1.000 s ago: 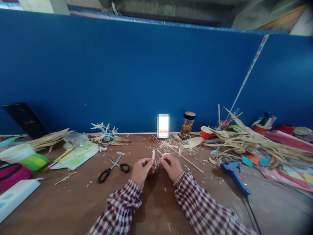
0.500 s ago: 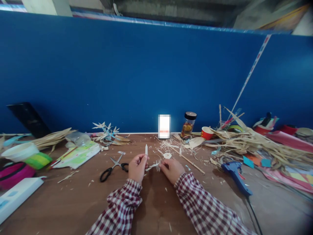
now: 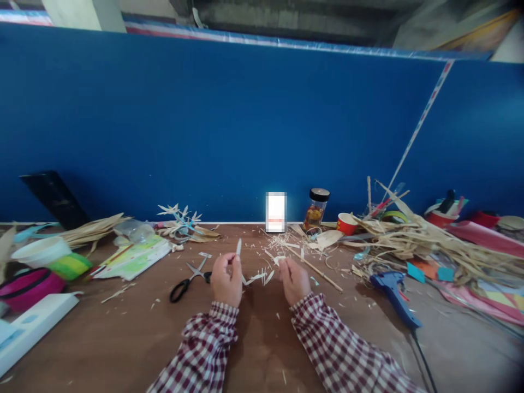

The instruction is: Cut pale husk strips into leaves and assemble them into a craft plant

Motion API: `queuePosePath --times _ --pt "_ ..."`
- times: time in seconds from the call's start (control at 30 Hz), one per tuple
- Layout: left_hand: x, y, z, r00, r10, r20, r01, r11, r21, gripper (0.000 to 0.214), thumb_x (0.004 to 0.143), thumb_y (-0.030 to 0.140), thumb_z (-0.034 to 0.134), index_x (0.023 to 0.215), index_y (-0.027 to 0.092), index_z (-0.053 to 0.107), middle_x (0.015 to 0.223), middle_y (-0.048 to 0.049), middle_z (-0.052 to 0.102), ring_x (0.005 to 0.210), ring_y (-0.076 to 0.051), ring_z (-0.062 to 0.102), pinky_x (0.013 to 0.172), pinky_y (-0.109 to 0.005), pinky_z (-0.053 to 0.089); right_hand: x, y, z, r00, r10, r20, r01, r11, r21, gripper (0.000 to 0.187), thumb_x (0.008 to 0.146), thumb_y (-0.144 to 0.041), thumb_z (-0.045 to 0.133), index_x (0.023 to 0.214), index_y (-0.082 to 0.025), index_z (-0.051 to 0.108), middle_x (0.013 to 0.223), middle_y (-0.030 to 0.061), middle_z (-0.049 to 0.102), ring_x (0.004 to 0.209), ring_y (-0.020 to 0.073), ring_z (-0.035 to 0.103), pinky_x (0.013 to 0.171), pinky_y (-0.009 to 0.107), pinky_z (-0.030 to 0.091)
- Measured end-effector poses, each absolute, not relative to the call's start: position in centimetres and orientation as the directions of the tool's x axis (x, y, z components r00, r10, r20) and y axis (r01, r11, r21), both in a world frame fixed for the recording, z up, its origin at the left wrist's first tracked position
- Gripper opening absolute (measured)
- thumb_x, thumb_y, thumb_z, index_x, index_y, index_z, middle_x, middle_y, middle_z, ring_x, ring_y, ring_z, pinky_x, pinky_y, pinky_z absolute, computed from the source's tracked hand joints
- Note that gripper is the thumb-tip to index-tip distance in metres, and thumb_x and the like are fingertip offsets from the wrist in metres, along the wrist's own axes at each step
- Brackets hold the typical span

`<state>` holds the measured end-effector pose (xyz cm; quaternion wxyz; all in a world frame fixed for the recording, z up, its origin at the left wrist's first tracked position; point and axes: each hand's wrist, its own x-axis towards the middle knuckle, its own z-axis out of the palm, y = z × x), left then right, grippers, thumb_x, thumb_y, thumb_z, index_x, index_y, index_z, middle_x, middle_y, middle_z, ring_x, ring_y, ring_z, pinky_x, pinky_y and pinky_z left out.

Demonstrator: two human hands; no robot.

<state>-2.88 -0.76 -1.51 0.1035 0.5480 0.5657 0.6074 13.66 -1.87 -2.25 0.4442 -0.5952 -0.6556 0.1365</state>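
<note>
My left hand (image 3: pixel 227 279) is closed in a pinch around a small pale pointed strip (image 3: pixel 239 247), which stands up from the fingertips. My right hand (image 3: pixel 293 279) has its fingers drawn together; whether anything lies in them is hidden. Between the hands, several thin pale leaf-like slivers (image 3: pixel 258 277) lie on the table, apart from the right fingers. Behind the right fingertips a pale flat scrap (image 3: pixel 278 260) shows in part. Black-handled scissors (image 3: pixel 189 279) lie with blades spread just left of my left hand.
A blue glue gun (image 3: pixel 395 297) with a cord lies at right, before a heap of dry straw strips (image 3: pixel 434 240). A lidded jar (image 3: pixel 315 210) and red paper cup (image 3: pixel 346 223) stand behind. Left are a white power strip (image 3: pixel 36 330) and painted paper (image 3: pixel 135 257).
My right hand has drawn back rightward from the pale slivers, its fingers turned up. My left hand has shifted slightly left with the strip, which now tilts differently.
</note>
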Motion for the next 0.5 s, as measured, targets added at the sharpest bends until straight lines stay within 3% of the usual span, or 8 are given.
queuePosePath --times 0.1,0.23,0.5 --pt "-2.0 -1.7 -1.3 -0.226 0.716 0.661 0.571 -0.452 0.685 0.014 0.077 0.025 0.047 0.081 0.018 0.058 0.089 -0.0077 0.060 0.087 -0.019 0.055 0.083 -0.034 0.041 13.6 -2.2 -2.0 0.100 0.902 0.419 0.590 0.286 -0.756 0.038 0.088 -0.039 0.027 0.060 -0.020 0.045 0.050 -0.0020 0.046 0.047 0.0126 0.044 0.049 0.023 0.032" --pt "-0.8 -2.9 -1.2 -0.128 0.701 0.701 0.609 -0.503 0.614 0.013 0.077 0.021 0.047 0.081 0.018 0.058 0.098 -0.0094 0.057 0.093 -0.021 0.053 0.085 -0.037 0.040 13.3 -2.6 -1.9 0.121 0.891 0.437 0.518 0.319 -0.794 0.036 0.089 -0.037 0.027 0.065 -0.020 0.048 0.050 -0.0026 0.045 0.047 0.0126 0.044 0.050 0.024 0.033" --pt "-0.2 -3.7 -1.5 -0.048 0.750 0.660 0.571 -0.522 0.634 0.013 0.076 0.016 0.047 0.081 0.018 0.060 0.099 -0.0103 0.056 0.095 -0.021 0.052 0.084 -0.036 0.042 13.2 -2.7 -1.8 0.125 0.924 0.362 0.452 0.272 -0.850 0.038 0.087 -0.040 0.028 0.071 -0.018 0.053 0.051 -0.0013 0.046 0.045 0.0130 0.044 0.044 0.024 0.034"
